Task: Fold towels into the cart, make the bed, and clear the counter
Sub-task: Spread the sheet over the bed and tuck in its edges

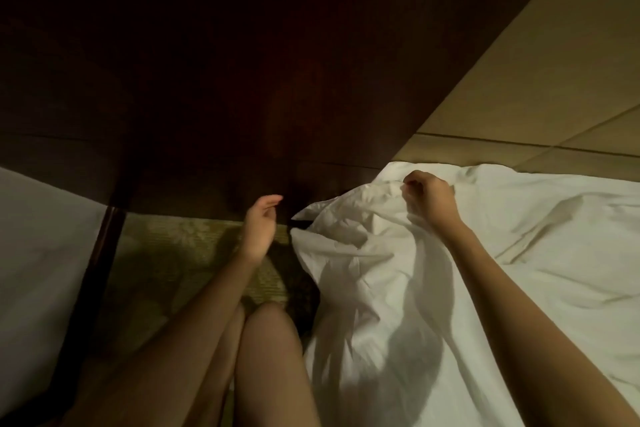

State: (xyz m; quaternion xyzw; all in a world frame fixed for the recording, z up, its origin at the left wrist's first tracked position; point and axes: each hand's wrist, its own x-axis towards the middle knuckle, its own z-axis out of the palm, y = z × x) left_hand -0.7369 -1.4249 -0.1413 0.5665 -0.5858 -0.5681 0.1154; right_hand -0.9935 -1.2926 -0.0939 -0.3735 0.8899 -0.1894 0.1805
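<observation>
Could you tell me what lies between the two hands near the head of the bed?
In the head view, the bunched corner of the white duvet lies between the empty left hand and the right hand, which grips it.

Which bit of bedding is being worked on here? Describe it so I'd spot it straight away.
Start at the dark wooden headboard filling the top. Just below its right end lies the white bed, and at that bed's near-left corner is a bunched duvet corner. Unlike the flatter linen around it, it is crumpled, raised, and gripped by the right hand.
</observation>
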